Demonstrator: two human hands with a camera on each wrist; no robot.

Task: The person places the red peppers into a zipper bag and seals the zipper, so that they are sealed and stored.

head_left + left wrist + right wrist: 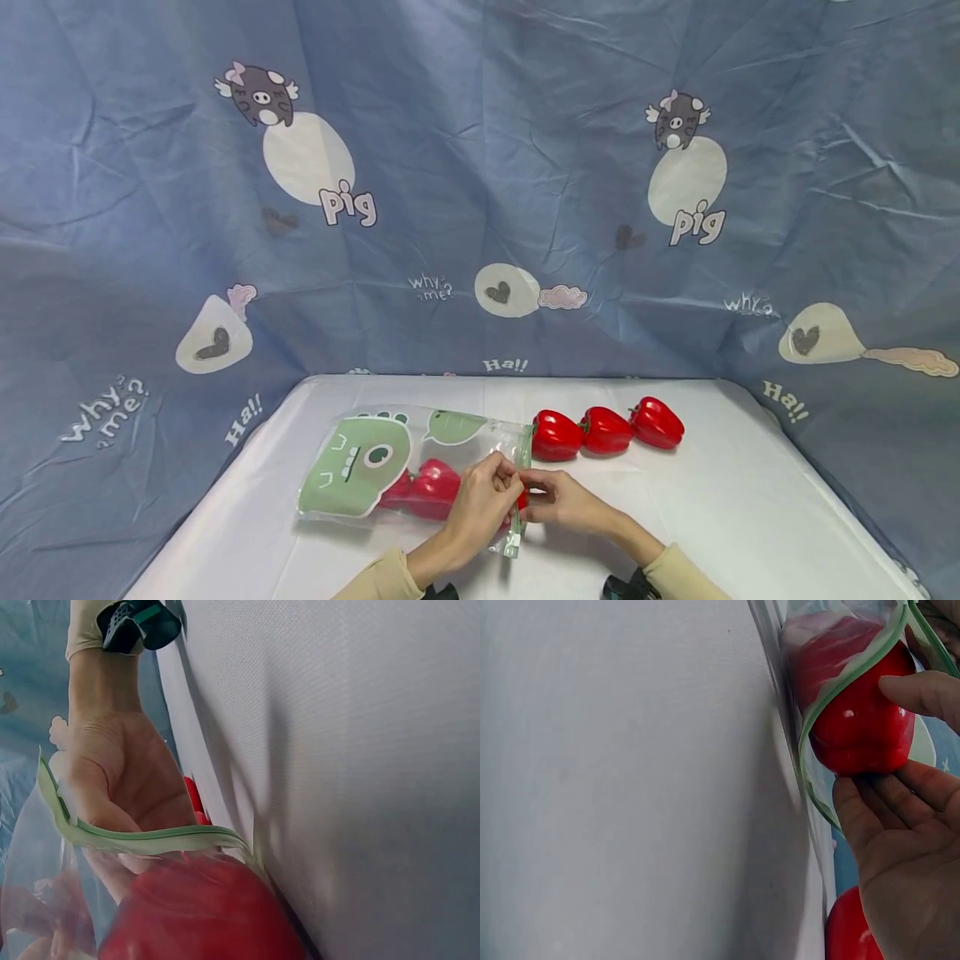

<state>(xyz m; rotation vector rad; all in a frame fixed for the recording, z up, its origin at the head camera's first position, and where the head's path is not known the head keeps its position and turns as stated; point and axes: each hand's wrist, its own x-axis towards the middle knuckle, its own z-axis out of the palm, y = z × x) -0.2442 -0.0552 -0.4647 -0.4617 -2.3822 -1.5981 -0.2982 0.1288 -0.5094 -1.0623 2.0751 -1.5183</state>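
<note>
A clear zip bag with a green cartoon monster print lies on the table, its mouth facing right. Red bell peppers show through its film. My left hand pinches the upper edge of the mouth between thumb and fingers. Right at the opening, my right hand holds another red bell pepper, thumb on one side and fingertips under its end. Part of that pepper sits inside the green zip strip, and its blunt end sticks out. The left fingertips are partly hidden in the head view.
Behind the right hand, three red bell peppers lie in a row on the white tablecloth; the leftmost is next to the bag's mouth. A blue printed curtain hangs behind the table and at both sides.
</note>
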